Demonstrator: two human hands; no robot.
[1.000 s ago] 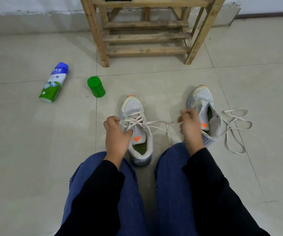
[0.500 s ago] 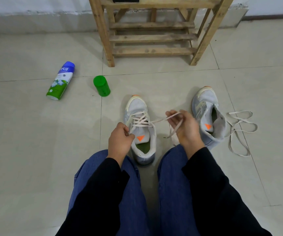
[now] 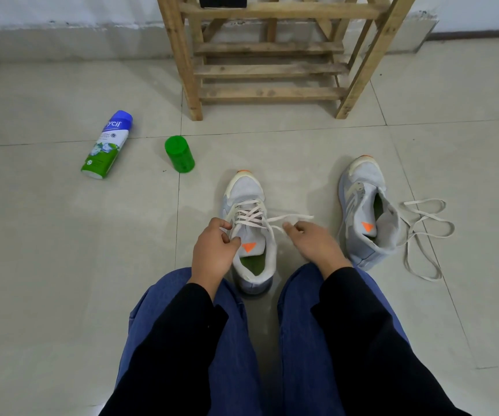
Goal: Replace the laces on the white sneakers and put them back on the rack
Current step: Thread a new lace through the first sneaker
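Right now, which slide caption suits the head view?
Left hand and right hand hold one sneaker's lace; second sneaker waits beside loose lace.

Place: a home, seemingly an entry corner where shoes are kept.
Floor: large pale glossy tiles [image 3: 47, 250] with thin grout lines.
Wall: white paint, scuffed along the bottom above a grey skirting [image 3: 62, 45].
Furniture: a rough wooden shoe rack [image 3: 269, 70] set against the wall.
Clutter: a spray can [image 3: 105, 145] on its side, a green cap [image 3: 180, 154] near it, sneakers [image 3: 246, 193] on the floor in front of the rack.
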